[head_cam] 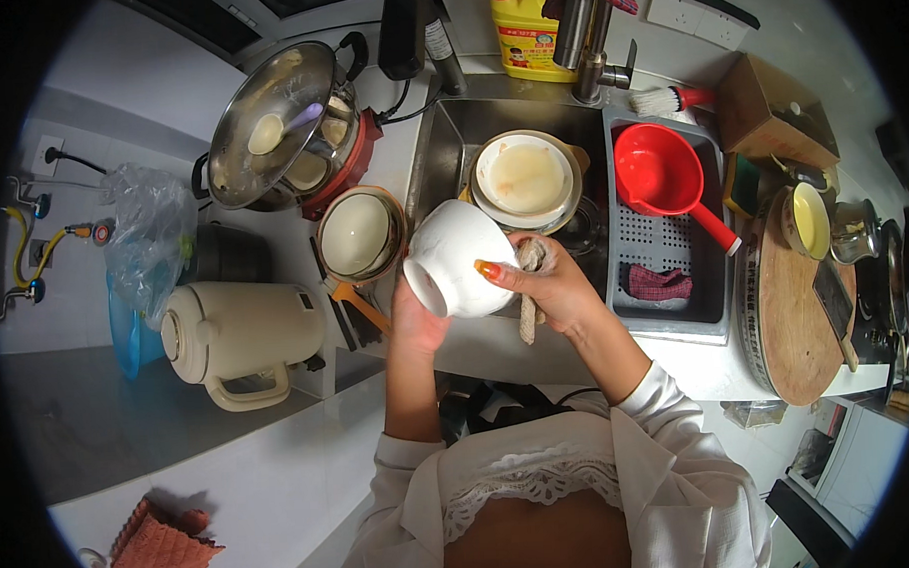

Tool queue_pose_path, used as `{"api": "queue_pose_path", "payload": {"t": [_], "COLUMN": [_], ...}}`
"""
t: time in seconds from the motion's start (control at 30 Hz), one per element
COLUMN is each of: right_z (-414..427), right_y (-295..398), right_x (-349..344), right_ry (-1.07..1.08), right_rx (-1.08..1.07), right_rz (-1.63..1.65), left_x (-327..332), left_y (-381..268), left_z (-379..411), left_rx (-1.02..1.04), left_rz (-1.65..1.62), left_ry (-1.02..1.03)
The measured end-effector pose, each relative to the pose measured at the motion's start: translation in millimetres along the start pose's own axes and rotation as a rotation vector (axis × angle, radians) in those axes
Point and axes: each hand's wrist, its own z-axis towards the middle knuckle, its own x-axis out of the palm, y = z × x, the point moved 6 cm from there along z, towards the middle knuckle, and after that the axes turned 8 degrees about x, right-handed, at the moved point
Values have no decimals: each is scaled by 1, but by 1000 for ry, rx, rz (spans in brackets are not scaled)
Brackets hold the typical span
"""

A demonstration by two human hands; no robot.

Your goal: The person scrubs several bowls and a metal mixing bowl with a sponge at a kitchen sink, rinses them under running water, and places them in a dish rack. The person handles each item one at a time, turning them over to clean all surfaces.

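A white footed bowl point(472, 242) is tilted on its side in front of the sink, its foot turned towards me. My left hand point(419, 311) supports it from the left and below, its fingers mostly hidden by the bowl. On the right, my right hand point(552, 277) grips the rim with the thumb on the outer wall. That hand also holds a beige cloth point(529, 326), bunched against the bowl. Beyond it, stacked dishes stand in the steel sink point(486, 106), topped by a white bowl point(527, 175) of cloudy liquid. Several nested bowls point(356, 231) sit left of the sink.
A red dipper point(657, 166) lies across the grey drain basket point(670, 329). The faucet point(589, 65) rises behind the sink. At right lies a round chopping board point(794, 332) bearing a cleaver point(832, 301). A lidded pot point(273, 129) and a cream kettle point(249, 321) stand left.
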Motion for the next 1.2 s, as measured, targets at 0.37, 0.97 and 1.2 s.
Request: {"api": "queue_pose_path", "payload": {"t": [0.37,0.97,1.2], "right_z": [-32,-45,-21], "right_y": [35,47,64], "right_x": [35,46,20], "right_ry": [134,-97,-462], "right_rx": [-609,-1032,-785], "right_rz": [-1158,-1276,-960], "left_x": [1,-3,1], "left_y": [1,-23,-46], "left_z": [-11,-19,-26], "left_rx": [-25,291,484], "left_rz": [50,-158,-227], "left_ry": [43,-137,-153]}}
